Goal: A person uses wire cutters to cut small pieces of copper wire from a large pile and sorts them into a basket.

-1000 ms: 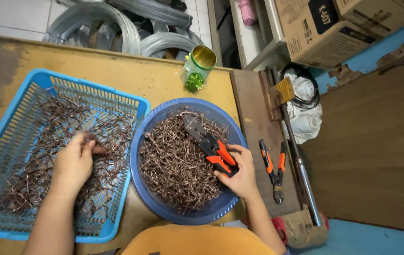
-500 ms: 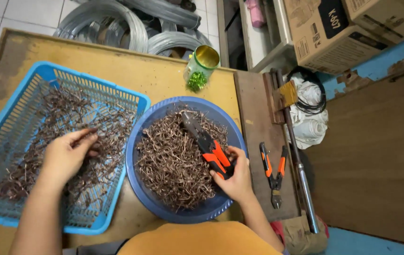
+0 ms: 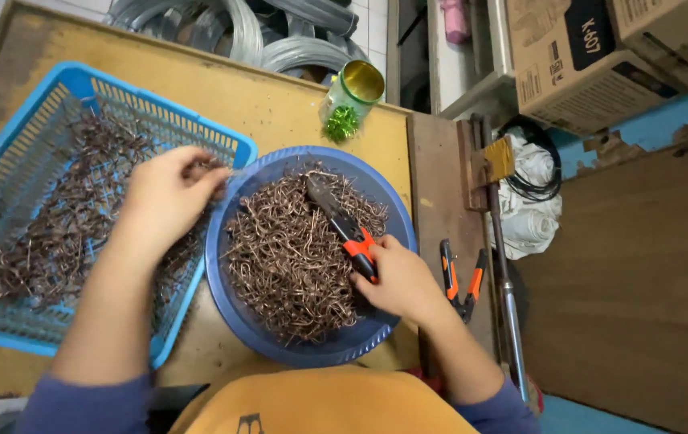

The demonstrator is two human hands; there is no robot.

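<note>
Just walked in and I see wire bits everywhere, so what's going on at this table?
A person sits at a wooden table. The right hand holds orange-handled pliers over a round blue bowl heaped with bent copper-coloured wire pieces. The left hand pinches a small wire piece at the edge of a blue mesh basket holding darker pieces. A second pair of pliers lies to the right.
</note>
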